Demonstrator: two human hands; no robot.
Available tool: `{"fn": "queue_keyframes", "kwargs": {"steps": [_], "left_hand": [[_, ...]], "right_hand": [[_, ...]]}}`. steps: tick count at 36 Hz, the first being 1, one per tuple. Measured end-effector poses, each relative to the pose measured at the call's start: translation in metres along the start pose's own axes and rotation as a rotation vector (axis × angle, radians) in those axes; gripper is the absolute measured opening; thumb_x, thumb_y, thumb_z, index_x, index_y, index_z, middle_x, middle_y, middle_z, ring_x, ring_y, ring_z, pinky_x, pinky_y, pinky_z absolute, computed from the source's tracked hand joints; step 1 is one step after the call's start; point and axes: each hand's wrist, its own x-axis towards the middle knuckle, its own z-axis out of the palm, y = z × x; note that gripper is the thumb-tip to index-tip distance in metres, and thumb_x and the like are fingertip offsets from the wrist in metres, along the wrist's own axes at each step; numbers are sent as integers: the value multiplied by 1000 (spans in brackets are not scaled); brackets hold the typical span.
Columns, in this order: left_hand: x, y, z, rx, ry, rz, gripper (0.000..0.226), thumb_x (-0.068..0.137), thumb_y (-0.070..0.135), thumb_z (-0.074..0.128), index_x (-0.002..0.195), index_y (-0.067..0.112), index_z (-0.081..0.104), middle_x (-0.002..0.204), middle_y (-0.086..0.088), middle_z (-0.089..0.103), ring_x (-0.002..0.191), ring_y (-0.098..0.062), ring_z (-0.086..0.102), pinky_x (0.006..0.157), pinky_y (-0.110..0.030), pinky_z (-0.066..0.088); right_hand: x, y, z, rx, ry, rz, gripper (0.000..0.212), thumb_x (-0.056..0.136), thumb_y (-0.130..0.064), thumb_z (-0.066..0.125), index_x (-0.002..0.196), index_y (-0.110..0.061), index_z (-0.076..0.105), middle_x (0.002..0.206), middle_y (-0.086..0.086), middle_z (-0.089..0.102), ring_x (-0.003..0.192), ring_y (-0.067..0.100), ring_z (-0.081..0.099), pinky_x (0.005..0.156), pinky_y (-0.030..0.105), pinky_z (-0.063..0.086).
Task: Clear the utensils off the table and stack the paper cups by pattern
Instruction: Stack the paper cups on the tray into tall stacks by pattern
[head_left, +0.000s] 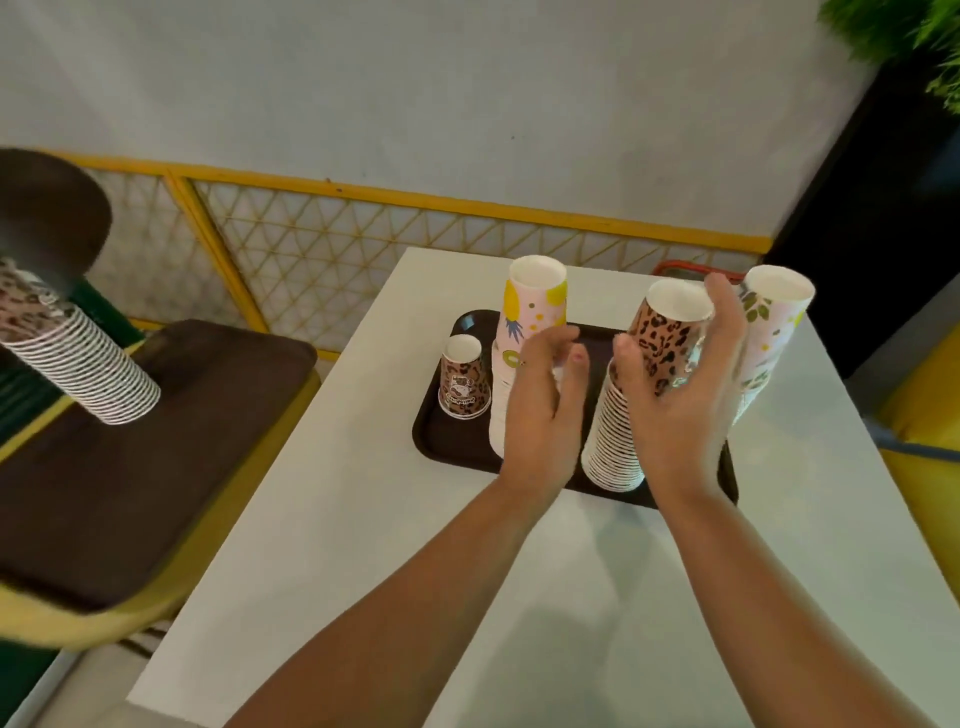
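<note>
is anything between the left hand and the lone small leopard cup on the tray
Yes. The tall fruit-print stack stands on the tray between the left hand and the small leopard cup. The hand sits to its right, so it would likely have to reach around the stack's near side.

A smooth, matt white finish is shown by the worktop (322, 519). The dark tray (441, 441) looks like plastic with a slight sheen. The leopard cup stack (618, 431) and fruit-print cup stack (524, 322) are printed paper, their rims plain white.
</note>
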Motion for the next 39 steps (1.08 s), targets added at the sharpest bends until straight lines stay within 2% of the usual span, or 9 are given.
{"fn": "queue_keyframes", "kwargs": {"steps": [3, 7, 9, 12, 18, 23, 28, 35, 39], "left_hand": [[5, 4, -29, -23, 129, 76, 34, 92, 44, 39, 106, 16, 51, 105, -7, 59, 99, -20, 60, 84, -40, 52], [18, 11, -80, 45, 327, 153, 19, 93, 26, 41, 100, 12, 51, 97, -1, 56, 91, -10, 55, 77, -18, 43], [25, 9, -109, 95, 420, 157, 11, 94, 17, 43, 101, 15, 51, 95, 6, 54, 89, -3, 52, 75, -11, 39], [35, 4, -159, 185, 558, 150, 11, 93, 15, 46, 103, 17, 50, 94, 12, 52, 90, -7, 53, 77, -17, 43], [54, -21, -270, 300, 722, 92, 18, 91, 19, 49, 108, 25, 47, 110, -4, 52, 98, -10, 52, 84, -24, 44], [69, -44, -353, 366, 800, -104, 31, 94, 15, 52, 124, 12, 45, 113, 8, 44, 105, -2, 45, 86, -6, 32], [88, -75, -428, 445, 800, -278, 51, 91, 18, 58, 136, 8, 35, 134, -8, 40, 122, -21, 43, 99, -29, 36], [113, -123, -504, 472, 719, -472, 85, 84, 27, 69, 149, 18, 14, 153, -9, 24, 137, -29, 33, 104, -50, 41], [124, -142, -529, 451, 611, -464, 101, 77, 26, 77, 150, 23, 9, 157, -6, 18, 144, -27, 23, 111, -51, 34]], "right_hand": [[-1, -35, 13, 37, 15, -166, 60, 84, -29, 64, 129, 5, 43, 131, 18, 47, 125, 19, 39, 107, 18, 27], [-4, -73, 47, 163, -132, -228, 47, 86, -27, 60, 123, 2, 50, 124, 9, 50, 120, 4, 41, 100, 12, 31], [-9, -91, 70, 203, -216, -253, 44, 86, -27, 61, 121, -1, 52, 122, 7, 52, 118, 9, 45, 98, 14, 36], [-21, -111, 111, 276, -357, -259, 43, 84, -21, 65, 121, -4, 53, 121, 8, 53, 116, 14, 48, 100, 18, 38], [-49, -147, 199, 317, -609, -287, 45, 82, -23, 67, 122, -11, 53, 120, -3, 51, 112, 2, 45, 95, 7, 34], [-77, -177, 270, 323, -755, -256, 47, 80, -24, 69, 124, -13, 53, 123, 3, 53, 114, 14, 51, 89, 0, 30], [-103, -200, 337, 291, -900, -218, 51, 82, -27, 68, 127, -18, 48, 126, 1, 49, 117, 14, 48, 90, 11, 32], [-132, -214, 410, 245, -979, -196, 51, 83, -28, 66, 130, -18, 46, 131, 0, 46, 121, 16, 47, 87, 19, 38], [-139, -219, 444, 236, -996, -173, 55, 85, -32, 64, 133, -17, 42, 134, 0, 45, 123, 15, 46, 88, 19, 37]]}}
